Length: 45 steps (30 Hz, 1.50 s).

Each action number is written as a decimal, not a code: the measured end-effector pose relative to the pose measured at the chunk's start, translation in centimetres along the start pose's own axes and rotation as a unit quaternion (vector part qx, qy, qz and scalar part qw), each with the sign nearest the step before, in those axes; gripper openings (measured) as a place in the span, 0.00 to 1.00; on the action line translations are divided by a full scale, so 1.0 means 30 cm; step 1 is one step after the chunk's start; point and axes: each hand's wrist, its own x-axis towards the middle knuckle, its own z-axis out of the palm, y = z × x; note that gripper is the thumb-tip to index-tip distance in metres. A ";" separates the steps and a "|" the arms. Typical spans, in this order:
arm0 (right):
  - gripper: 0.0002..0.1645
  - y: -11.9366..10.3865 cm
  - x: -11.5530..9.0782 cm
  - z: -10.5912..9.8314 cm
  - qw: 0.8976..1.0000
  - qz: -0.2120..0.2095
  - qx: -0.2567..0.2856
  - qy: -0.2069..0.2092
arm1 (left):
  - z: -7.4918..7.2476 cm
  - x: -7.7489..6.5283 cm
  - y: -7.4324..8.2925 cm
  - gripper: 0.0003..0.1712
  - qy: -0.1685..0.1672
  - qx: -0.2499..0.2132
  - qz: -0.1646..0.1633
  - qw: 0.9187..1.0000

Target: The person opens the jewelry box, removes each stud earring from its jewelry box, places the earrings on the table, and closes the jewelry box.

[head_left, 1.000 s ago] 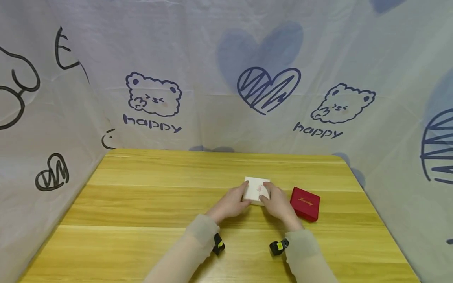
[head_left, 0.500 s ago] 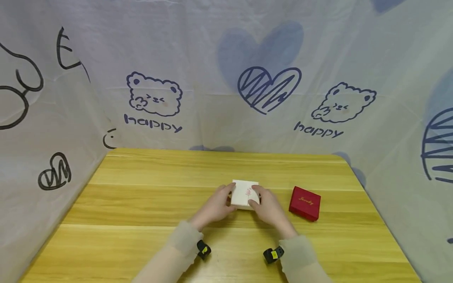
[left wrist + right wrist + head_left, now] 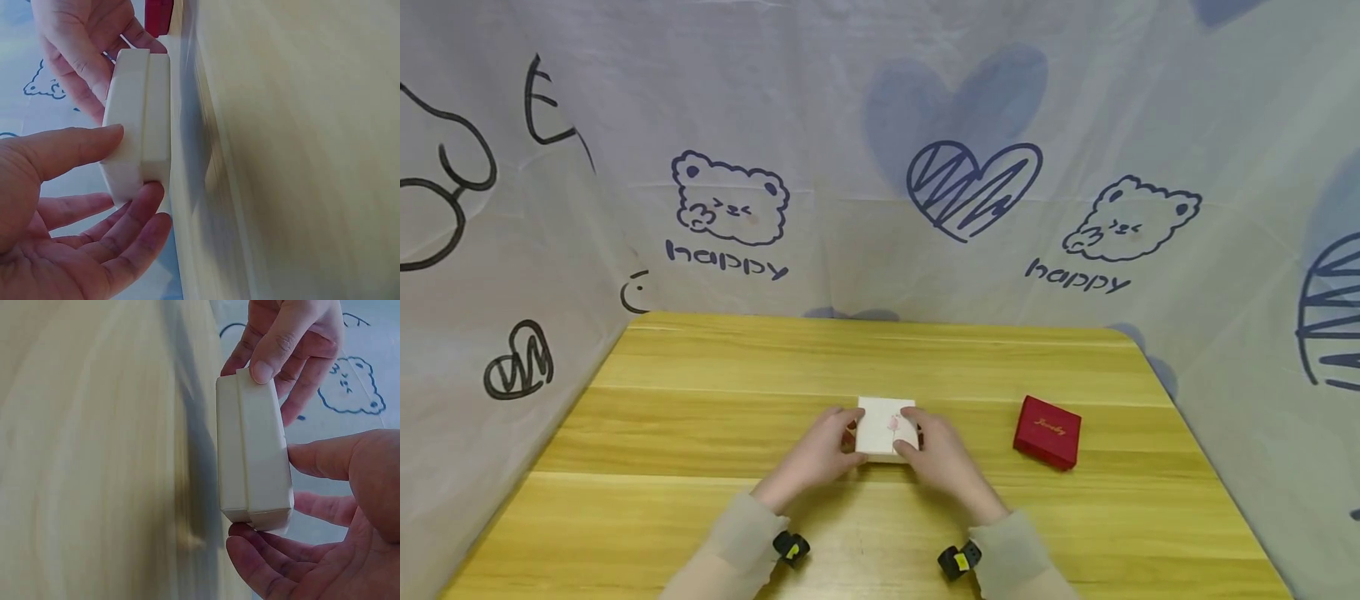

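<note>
White box (image 3: pixel 876 429) pinched by left hand (image 3: pixel 820 450) and right hand (image 3: pixel 945 450), well inside table edges (image 3: pixel 737 322), wide gap to red box (image 3: pixel 1047 433)

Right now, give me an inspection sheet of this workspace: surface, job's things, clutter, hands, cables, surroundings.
Surface: wood-grain table, pale yellow.
Job's things: white box, its lid on.
Clutter: red box marked "Jewelry", to the right, apart from the white box.
Hands: left hand and right hand grip the white box from opposite sides.
Cables: nothing seen.
Surroundings: pale cloth with bears, hearts and "happy" lettering behind the table.
</note>
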 end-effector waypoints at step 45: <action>0.68 0.015 0.033 0.037 0.994 -0.041 0.004 -0.099 | -0.028 -0.045 -0.068 0.61 -0.017 -0.002 -0.047 0.999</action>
